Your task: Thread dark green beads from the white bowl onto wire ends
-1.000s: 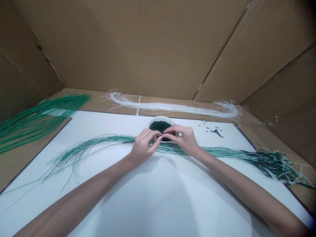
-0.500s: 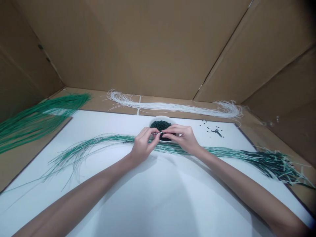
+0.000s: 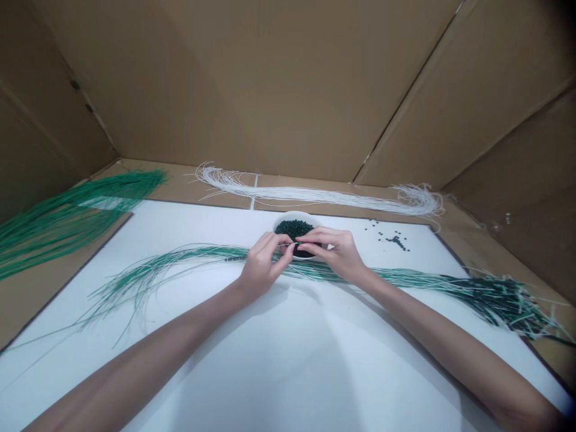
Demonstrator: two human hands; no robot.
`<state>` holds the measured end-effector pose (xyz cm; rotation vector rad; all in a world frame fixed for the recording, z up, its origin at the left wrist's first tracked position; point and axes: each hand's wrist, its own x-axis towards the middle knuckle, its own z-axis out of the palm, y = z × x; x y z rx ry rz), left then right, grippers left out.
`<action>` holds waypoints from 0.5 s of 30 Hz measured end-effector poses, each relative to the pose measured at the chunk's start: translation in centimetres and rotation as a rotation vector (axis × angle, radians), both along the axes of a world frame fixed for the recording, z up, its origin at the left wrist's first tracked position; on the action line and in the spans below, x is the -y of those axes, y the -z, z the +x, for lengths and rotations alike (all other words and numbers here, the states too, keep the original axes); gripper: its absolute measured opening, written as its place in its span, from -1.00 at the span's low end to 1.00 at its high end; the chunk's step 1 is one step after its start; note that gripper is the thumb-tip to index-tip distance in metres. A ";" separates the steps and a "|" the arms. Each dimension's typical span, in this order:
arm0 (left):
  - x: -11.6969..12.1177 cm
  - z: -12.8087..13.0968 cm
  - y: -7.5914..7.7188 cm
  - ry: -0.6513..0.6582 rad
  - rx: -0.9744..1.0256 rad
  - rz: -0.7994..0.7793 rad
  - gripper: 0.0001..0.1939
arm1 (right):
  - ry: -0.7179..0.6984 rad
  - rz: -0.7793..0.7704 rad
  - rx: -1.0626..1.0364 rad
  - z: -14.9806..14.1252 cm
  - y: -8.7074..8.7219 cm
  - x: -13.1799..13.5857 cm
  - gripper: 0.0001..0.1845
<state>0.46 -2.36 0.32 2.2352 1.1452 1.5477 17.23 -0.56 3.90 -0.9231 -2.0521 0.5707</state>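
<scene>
Currently the left hand [image 3: 261, 267] and right hand [image 3: 337, 255] pinch a fine strand [image 3: 286, 245] over the near rim of a white bowl [image 3: 297, 213] of dark green beads [image 3: 293, 228]. Risk: a knock could tip the bowl — beads scatter.

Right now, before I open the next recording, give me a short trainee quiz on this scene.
1. True or false: the left hand and right hand meet over a white bowl holding dark green beads.
2. Where do the loose beads lie?
A) On the white sheet, right of the bowl
B) On the cardboard, left of the sheet
C) Inside the left hand
3. Fill in the blank: the white cords lie ____ the white sheet, as the head camera sees it (beyond or in front of).

Key: 1. True. 2. A. 3. Beyond.
</scene>
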 end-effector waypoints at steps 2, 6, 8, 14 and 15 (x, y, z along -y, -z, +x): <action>0.0 0.0 0.0 -0.006 0.003 -0.010 -0.95 | -0.002 0.004 -0.003 0.0 0.0 0.0 -0.86; 0.0 0.0 0.0 -0.009 0.004 -0.005 -0.95 | -0.007 -0.010 -0.001 0.0 0.0 0.1 -0.85; 0.1 0.0 0.1 -0.010 0.004 0.002 -0.95 | -0.008 -0.014 -0.001 0.0 0.0 0.0 -0.85; 0.0 0.0 0.1 -0.006 0.005 0.011 -0.96 | -0.015 -0.003 -0.014 0.0 -0.1 0.0 -0.87; 0.0 0.0 0.1 -0.005 0.005 0.014 -0.96 | -0.018 -0.003 -0.015 0.0 -0.1 0.1 -0.87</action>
